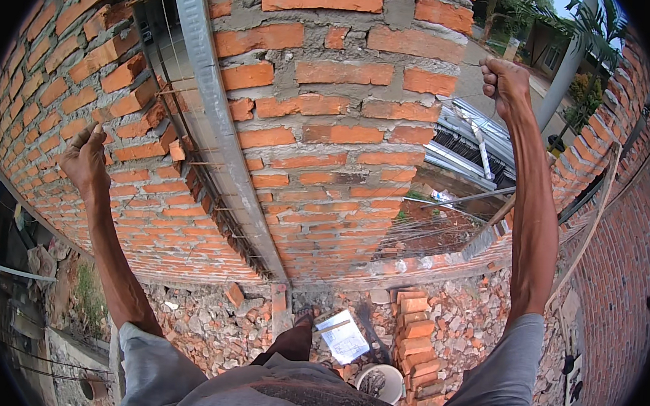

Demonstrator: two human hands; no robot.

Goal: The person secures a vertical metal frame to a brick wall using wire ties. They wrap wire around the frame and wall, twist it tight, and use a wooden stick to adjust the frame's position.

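My left hand [89, 157] is closed, thumb uppermost, in front of the left brick wall [81, 100]. Anything inside its fingers is too small or hidden to make out. Raised on the other side, my right hand [506, 86] makes a fist beside the right edge of the middle brick wall [338, 135]. What it grips, if anything, cannot be made out either. Both arms are stretched wide apart. Between the two walls stands a grey metal post [228, 123], with thin reinforcing bars [173, 99] running alongside it.
Below lie a stack of bricks [415, 340], a white bucket [381, 384] with dark contents, a printed sheet [342, 337] and brick rubble [477, 310]. Metal profiles [471, 142] show through the wall opening. Another brick wall [617, 279] rises at right, with a wooden pole [595, 217] before it.
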